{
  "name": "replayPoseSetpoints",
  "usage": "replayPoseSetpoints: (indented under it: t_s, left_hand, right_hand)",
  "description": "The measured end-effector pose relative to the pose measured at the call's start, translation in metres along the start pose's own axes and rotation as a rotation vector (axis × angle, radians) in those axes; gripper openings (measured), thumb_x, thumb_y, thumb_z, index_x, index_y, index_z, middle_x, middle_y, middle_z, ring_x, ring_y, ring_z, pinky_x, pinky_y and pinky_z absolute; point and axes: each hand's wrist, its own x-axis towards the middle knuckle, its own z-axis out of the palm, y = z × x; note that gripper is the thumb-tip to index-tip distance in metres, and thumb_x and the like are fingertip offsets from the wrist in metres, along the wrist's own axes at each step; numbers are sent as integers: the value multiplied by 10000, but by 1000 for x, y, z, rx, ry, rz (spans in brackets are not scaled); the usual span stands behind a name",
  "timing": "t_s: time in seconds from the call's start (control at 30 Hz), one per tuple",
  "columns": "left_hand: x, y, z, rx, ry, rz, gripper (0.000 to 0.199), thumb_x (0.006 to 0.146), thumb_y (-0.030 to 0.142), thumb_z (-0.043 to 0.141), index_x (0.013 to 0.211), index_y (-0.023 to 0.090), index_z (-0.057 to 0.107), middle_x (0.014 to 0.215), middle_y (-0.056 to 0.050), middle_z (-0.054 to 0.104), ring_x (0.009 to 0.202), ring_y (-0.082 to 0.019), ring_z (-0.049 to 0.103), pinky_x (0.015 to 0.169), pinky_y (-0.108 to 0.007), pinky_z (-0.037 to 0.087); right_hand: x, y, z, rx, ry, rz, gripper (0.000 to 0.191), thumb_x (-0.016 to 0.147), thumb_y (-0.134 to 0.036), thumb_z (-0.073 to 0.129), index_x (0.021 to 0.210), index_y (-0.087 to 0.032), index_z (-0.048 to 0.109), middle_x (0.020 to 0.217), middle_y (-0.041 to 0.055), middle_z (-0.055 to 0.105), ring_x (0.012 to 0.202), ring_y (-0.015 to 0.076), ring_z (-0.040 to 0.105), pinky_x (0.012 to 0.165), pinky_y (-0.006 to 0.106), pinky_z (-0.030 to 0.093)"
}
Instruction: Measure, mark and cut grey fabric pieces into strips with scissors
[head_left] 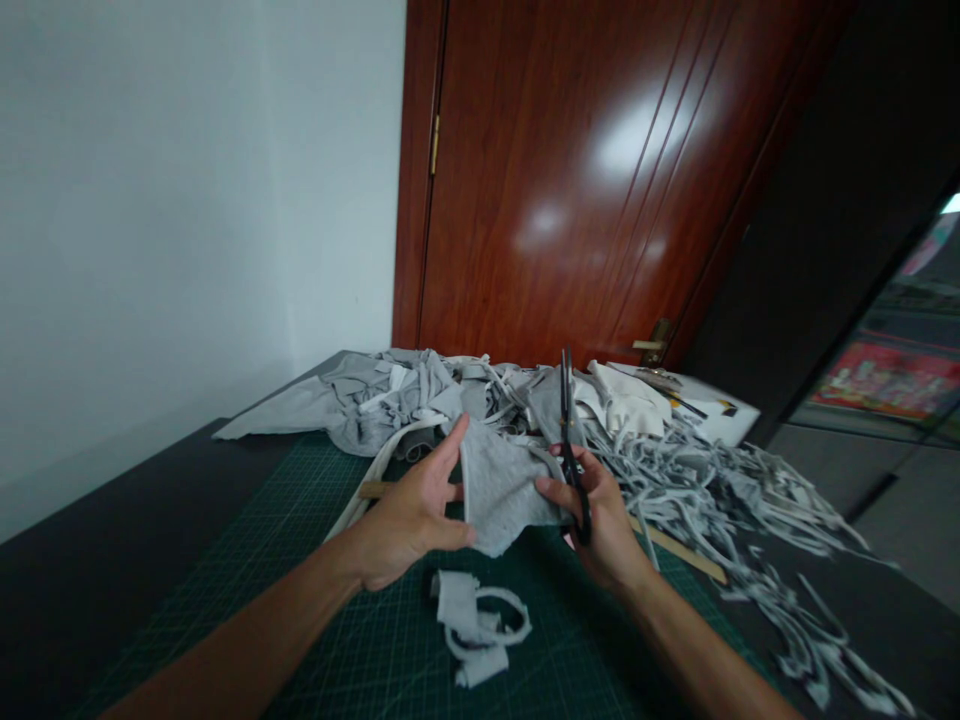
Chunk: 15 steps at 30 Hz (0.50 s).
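A light grey piece of fabric [504, 490] is stretched between my two hands above the green cutting mat [285, 600]. My left hand [409, 520] grips its left edge, thumb below and index finger above. Black scissors [568, 430] point upward in my right hand [600, 515], their blades near together. The thumb and fingers of that hand also touch the fabric's right edge. Beneath the fabric, on the mat, lies a small curled grey scrap [472, 620] with a looped strip.
Behind my hands is a heap of grey and white cloth [390, 395]. Tangled grey strips [705, 490] spread down the right side. A wooden ruler [682, 550] lies partly under them. At the back right, a white board [731, 410] carries some tools. A wooden door [555, 200] stands behind the table.
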Motion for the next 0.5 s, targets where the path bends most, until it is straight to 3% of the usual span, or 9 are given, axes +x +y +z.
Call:
replayPoseSetpoints:
  t_s: [0.17,0.37,0.5]
  left_hand:
    - [0,-1,-3,24,-28,-6,1427,678,41,889,1728,403,-7,1835,-116,-29,1476,-455,486,849,-372,653]
    - [-2,1,-3,44,-75,-15,1391,726,40,854,1715,448,-35,1829,-127,97,1450,-429,530,815,-333,634]
    - [-1,3,-7,37,-71,6,1407,728,47,862,1697,480,-63,1820,-123,163,1398,-405,585,786,-302,617]
  right_hand:
    - [0,1,0,-16,1,-15,709,508,-375,1075,1043,-225,634,761,-54,680,619,137,558,550,247,421]
    - [0,2,-1,-74,4,-28,738,520,-429,1076,1063,-220,622,761,-54,664,604,123,559,519,222,431]
    - [-3,1,0,-155,2,-21,694,605,-567,1023,1061,-226,627,693,-81,595,483,90,486,393,196,364]
